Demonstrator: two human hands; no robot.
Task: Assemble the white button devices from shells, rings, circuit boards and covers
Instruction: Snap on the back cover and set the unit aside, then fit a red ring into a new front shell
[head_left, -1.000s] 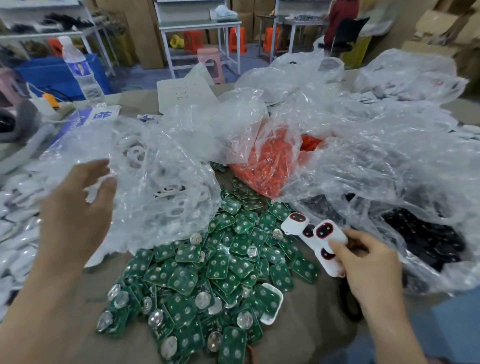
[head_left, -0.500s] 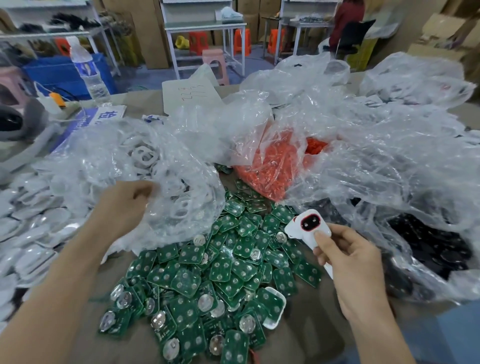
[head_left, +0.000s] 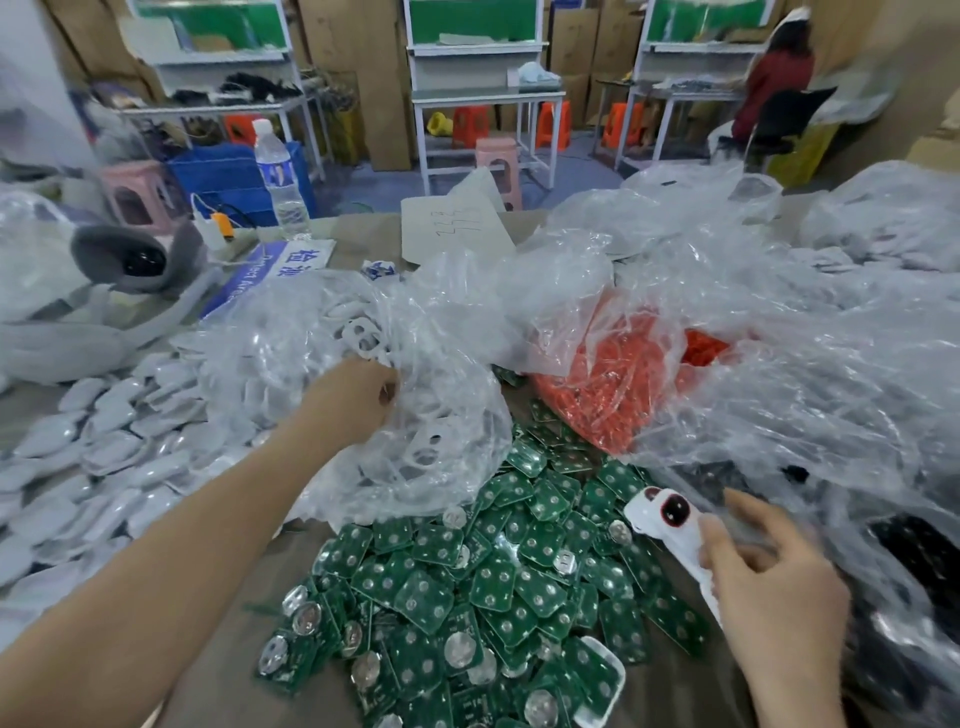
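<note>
Sprawling across the brown counter (head_left: 670, 691), crumpled clear plastic bags cover most of the far side: one at the right (head_left: 810, 395) over dark parts, one in the middle holding orange parts (head_left: 613, 384), and one at the left full of white rings (head_left: 363, 332). A heap of green circuit boards (head_left: 467, 587) lies in front of them, between the two arms, and white covers (head_left: 104, 457) spread along the left edge. The left hand (head_left: 350, 397) reaches into the ring bag, its fingers curled and buried in the plastic, so what they pinch cannot be told. The right hand (head_left: 769, 582) holds white shells (head_left: 667, 525) above the boards, thumb pressed on them, forefinger raised.
</note>
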